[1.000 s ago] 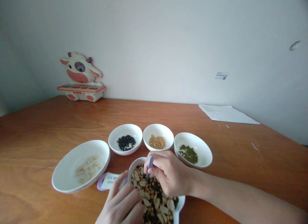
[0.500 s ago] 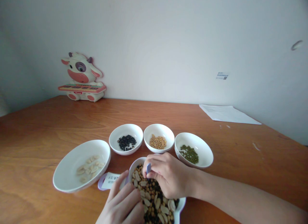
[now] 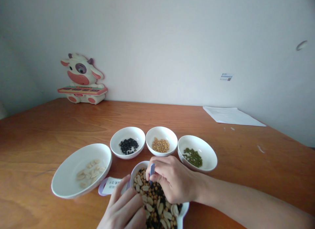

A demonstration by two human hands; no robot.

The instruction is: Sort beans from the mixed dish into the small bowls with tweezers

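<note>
In the head view, a white and lavender bowl point(image 3: 184, 213) holds mixed peanuts, soybeans, black beans and green mung beans. My left hand point(image 3: 126, 204) grips its left side with curled fingers, the index finger stretched along the rim; the thumb is hidden. Above the mix, my right hand point(image 3: 173, 181) pinches a slim lavender tool point(image 3: 152, 171) between thumb and fingers. Its working end is out of sight, so I cannot tell its exact kind. A labelled lavender handle point(image 3: 101, 186) sticks out left of the bowl, beside my left hand.
Around the mix stand white bowls of peanuts point(image 3: 91, 173), black beans point(image 3: 128, 146), soybeans point(image 3: 160, 145) and mung beans point(image 3: 193, 157). A cow toy keyboard point(image 3: 83, 79) sits at the back left. Paper sheets point(image 3: 231, 115) lie at the back right of the wooden table point(image 3: 157, 114).
The lavender tool has tilted more upright in my right hand, and more of it shows. My left hand stays at the bowl. The whole view has shifted slightly.
</note>
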